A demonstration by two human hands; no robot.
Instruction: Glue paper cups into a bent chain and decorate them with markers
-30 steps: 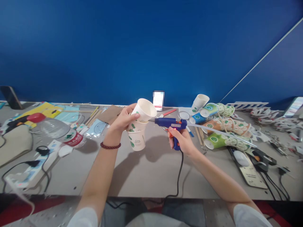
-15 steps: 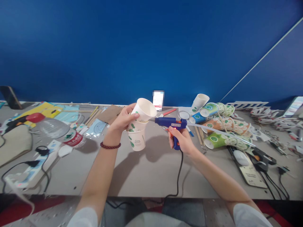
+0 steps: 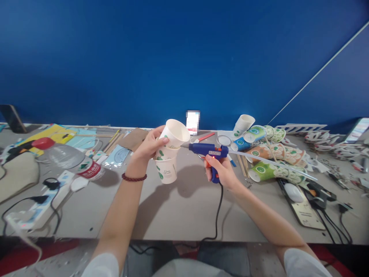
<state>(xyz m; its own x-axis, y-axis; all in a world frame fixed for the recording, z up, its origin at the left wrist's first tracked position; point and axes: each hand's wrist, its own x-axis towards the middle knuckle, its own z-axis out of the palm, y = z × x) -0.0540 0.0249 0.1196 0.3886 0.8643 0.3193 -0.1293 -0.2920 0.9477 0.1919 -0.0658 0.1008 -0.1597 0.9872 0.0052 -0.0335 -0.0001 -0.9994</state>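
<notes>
L fingers (image 3: 160, 144) grip 3 stacked paper cups (image 3: 169, 154) & R fingers (image 3: 215, 163) clasp 1 blue glue gun (image 3: 203, 149), nozzle (image 3: 186, 146) nr cups.

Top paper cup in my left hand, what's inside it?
Inside the top paper cup, pale inner wall shows. The bottom is hidden by the cup's near side, so anything down there can't be seen.

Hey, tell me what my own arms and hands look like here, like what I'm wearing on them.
Both hands are ungloved. A dark red, beaded-looking bracelet circles the left wrist; the right shows none. Pale, whitish short sleeves leave both forearms bare.
</notes>
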